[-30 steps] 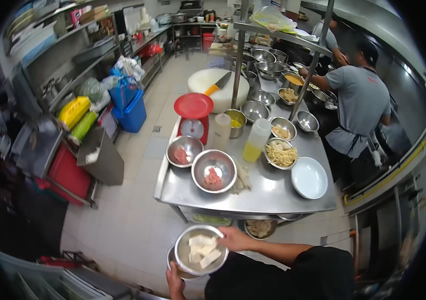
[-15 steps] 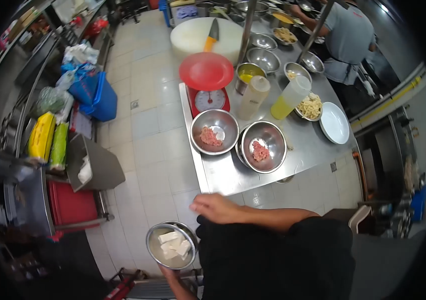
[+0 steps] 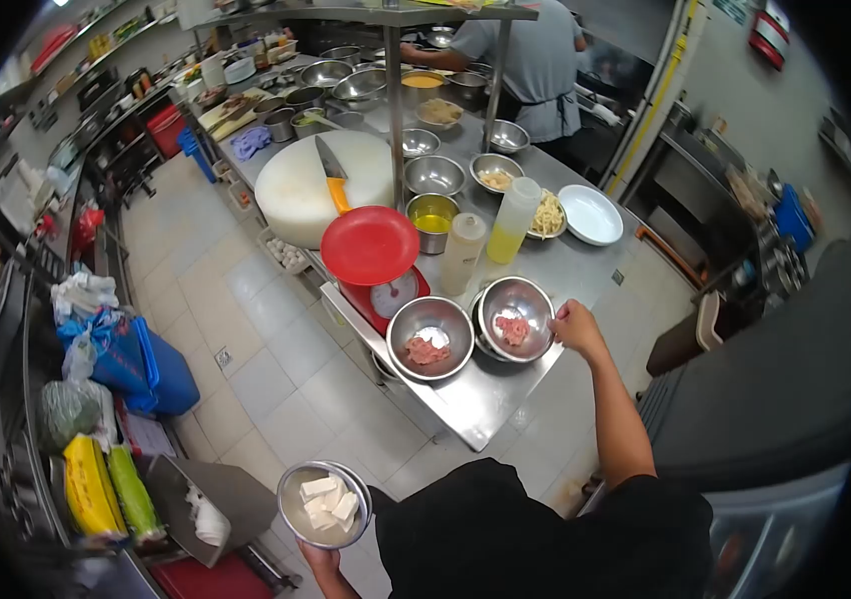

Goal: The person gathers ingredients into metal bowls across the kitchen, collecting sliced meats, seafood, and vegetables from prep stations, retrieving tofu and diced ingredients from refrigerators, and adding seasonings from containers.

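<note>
One steel table (image 3: pixel 490 404) fills the middle, with one co-worker (image 3: pixel 535 80) in grey behind it. On it stand one round white board (image 3: pixel 291 190), one red scale (image 3: pixel 372 250) just in front of that, and one white plate (image 3: pixel 593 215) near the far right corner.

Two bowls of meat sit side by side at the near end, the left bowl (image 3: pixel 455 349) next to the scale, the right bowl (image 3: pixel 535 299) with another rim showing beneath it. One pot (image 3: pixel 432 241) of yellow liquid and two squeeze bottles (image 3: pixel 462 255) (image 3: pixel 512 220) stand behind them, with one noodle bowl (image 3: pixel 547 236) beyond. One knife (image 3: pixel 332 172) with an orange handle lies on the board.

Two hands show. The left hand (image 3: pixel 319 559), its fingers spread underneath, holds up one tofu bowl (image 3: pixel 294 504), nested in a second, away from the table. The right hand (image 3: pixel 577 327), partly curled, has its fingertips at the right bowl's rim; whether they grip it I cannot tell.

Each meat bowl holds one pink clump. The tofu (image 3: pixel 329 499) is several white blocks, overlapping too much to count surely.
</note>
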The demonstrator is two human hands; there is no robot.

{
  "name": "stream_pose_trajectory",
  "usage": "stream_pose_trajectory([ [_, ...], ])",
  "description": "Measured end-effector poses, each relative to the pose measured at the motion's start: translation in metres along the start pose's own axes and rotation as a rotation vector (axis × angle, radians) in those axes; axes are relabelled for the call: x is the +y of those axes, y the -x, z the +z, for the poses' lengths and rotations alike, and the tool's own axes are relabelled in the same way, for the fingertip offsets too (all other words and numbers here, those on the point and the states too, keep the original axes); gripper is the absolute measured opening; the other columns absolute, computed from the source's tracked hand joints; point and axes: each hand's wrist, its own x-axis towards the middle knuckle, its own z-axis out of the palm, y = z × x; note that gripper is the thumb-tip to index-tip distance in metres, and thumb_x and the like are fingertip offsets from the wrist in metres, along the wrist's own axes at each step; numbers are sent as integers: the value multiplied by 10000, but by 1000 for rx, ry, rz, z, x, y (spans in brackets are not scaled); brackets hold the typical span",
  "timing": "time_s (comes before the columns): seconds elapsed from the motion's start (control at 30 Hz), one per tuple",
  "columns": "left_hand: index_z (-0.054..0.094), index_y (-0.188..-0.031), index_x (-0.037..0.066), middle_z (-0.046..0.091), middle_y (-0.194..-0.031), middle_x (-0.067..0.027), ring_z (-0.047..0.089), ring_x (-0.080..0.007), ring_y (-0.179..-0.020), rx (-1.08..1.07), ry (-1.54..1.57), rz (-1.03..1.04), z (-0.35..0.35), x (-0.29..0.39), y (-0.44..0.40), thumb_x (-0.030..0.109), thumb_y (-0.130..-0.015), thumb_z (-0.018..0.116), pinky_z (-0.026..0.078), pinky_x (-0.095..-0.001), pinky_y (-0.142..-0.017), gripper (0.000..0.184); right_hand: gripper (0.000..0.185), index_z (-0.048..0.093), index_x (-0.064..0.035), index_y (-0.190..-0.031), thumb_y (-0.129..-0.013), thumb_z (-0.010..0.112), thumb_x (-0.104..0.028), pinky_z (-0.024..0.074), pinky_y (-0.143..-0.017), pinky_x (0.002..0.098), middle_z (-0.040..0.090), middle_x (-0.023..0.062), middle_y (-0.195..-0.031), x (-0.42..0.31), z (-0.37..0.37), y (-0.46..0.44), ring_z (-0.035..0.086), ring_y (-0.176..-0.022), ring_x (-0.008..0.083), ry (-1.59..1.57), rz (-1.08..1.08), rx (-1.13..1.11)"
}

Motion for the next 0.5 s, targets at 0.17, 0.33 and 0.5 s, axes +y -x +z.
stream_pose_trajectory([
  [0.17,430,-1290,4,534,-1238,-144,563,-274,-1092,-183,-110,-63,-9,57,-65,296,-957,393,486,-398,-919,444,247,516,-11,-722,-683,701,-170,460,-470,334,568,90,-574,12,19,-6,566,-486,194,-137,23,166],
  [0.33,436,-1287,14,539,-1233,-130,559,-268,-1098,-234,-162,-188,-26,92,-140,315,-959,392,485,-400,-922,447,96,518,-21,-749,-703,580,-78,428,-483,337,561,93,-608,9,21,-4,528,-532,151,-57,-105,300],
  [0.5,436,-1288,18,531,-1248,-121,549,-267,-1115,-288,-223,-199,-10,111,-193,341,-948,414,483,-405,-924,469,170,535,3,-858,-715,597,-64,400,-474,276,545,40,-631,-35,13,53,511,-562,110,-459,-48,471],
])
